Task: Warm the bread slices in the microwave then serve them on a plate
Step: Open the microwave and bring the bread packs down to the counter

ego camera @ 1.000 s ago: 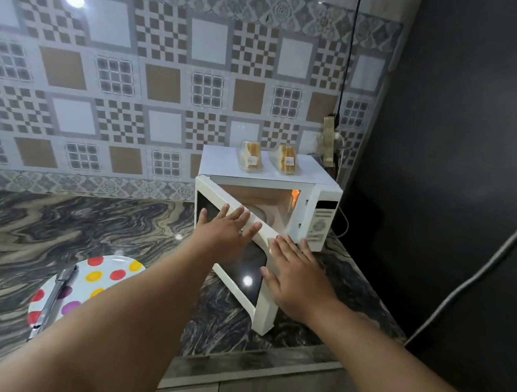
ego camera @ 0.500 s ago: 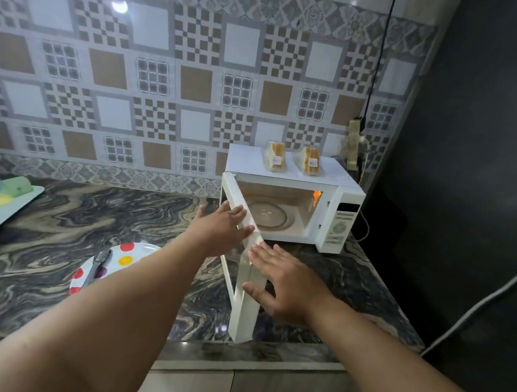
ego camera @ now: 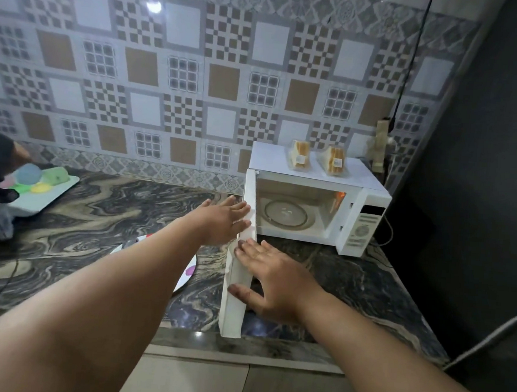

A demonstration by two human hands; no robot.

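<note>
Since the earlier frames, the microwave door (ego camera: 240, 256) has been swung further out, so that it is now seen edge-on, and the view has shifted to the left. At the far left of the marbled worktop (ego camera: 103, 212) a pale tray (ego camera: 46, 194) of pastel-coloured items is seen, with a dark-sleeved arm of another person above it. Nearer the middle, a spotted plate (ego camera: 189, 272) is largely hidden beneath the left forearm. The left hand (ego camera: 223, 221) is laid against the outer face of the door, its fingers (ego camera: 239, 208) straight and nothing gripped. The right hand (ego camera: 271, 284) is pressed flat on the inner side of the door, fingers spread, nothing held. Further right, the microwave (ego camera: 362, 224) is seen open and lit, with only the glass turntable (ego camera: 289, 213) inside. Two wrapped bread packs (ego camera: 316, 158) are lying on top of the microwave. Only the opening appears done; unwrapping, loading, warming and plating are judged still to come.
</note>
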